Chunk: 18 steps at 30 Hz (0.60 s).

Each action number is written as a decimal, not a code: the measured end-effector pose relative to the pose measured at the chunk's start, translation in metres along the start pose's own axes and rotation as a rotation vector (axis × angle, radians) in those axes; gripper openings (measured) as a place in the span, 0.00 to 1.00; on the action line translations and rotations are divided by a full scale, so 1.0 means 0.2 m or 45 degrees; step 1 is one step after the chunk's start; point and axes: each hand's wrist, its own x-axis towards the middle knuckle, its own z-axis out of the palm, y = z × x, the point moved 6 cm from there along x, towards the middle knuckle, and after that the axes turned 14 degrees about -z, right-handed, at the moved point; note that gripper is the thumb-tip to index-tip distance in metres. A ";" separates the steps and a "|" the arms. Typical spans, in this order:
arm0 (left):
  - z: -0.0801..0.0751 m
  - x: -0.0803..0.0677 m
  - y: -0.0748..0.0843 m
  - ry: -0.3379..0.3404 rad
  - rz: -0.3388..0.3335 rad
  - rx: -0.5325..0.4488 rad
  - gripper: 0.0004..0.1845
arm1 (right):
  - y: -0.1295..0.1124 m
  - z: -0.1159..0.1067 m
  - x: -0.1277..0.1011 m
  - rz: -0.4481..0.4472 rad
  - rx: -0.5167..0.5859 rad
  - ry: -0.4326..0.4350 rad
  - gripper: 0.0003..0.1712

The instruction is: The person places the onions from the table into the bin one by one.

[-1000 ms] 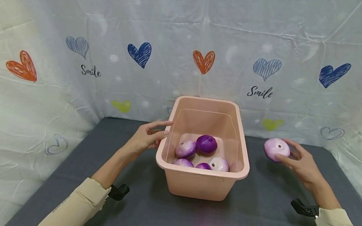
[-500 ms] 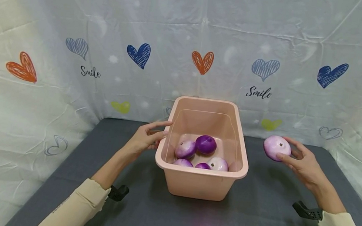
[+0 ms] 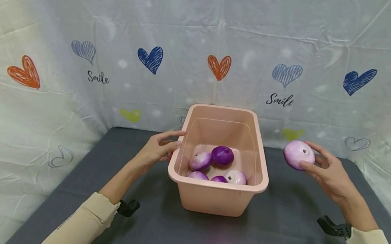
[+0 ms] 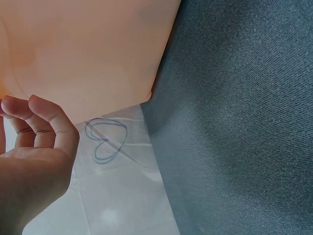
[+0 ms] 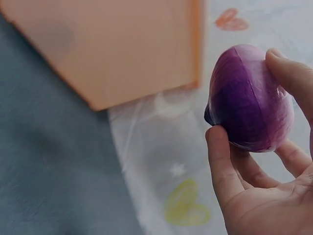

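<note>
In the head view, a pink plastic bin (image 3: 215, 199) stands on the table with several purple-and-white onions inside, among them a dark purple onion (image 3: 222, 156) and a paler onion (image 3: 200, 161). My left hand (image 3: 156, 149) holds the bin's left rim, index finger and thumb at its edge; the left wrist view shows the other fingers (image 4: 56, 122) bent beside the bin wall. Off to the bin's right, my right hand (image 3: 331, 173) grips a glossy onion (image 3: 299, 154) above the table. That onion shows a seam and a dark tip in the right wrist view.
A dark grey cloth covers the table (image 3: 225, 242). Behind and beside it hangs a pale curtain (image 3: 188, 24) printed with hearts. Black straps (image 3: 333, 227) sit on both wrists.
My right hand has lifted the onion a little higher, with a slight shift left. My left hand and the bin stay where they were.
</note>
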 end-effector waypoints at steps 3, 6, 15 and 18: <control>-0.01 0.00 0.00 0.003 -0.002 -0.001 0.27 | -0.05 0.02 0.02 -0.053 0.079 -0.028 0.33; -0.01 0.00 0.00 0.005 -0.001 0.001 0.27 | -0.10 0.04 0.04 -0.080 0.130 -0.053 0.33; -0.01 0.01 0.00 -0.007 0.003 0.006 0.27 | -0.18 0.11 0.11 -0.074 0.044 -0.033 0.35; -0.01 0.01 0.00 -0.007 0.001 0.011 0.27 | -0.20 0.15 0.14 -0.076 0.000 -0.045 0.35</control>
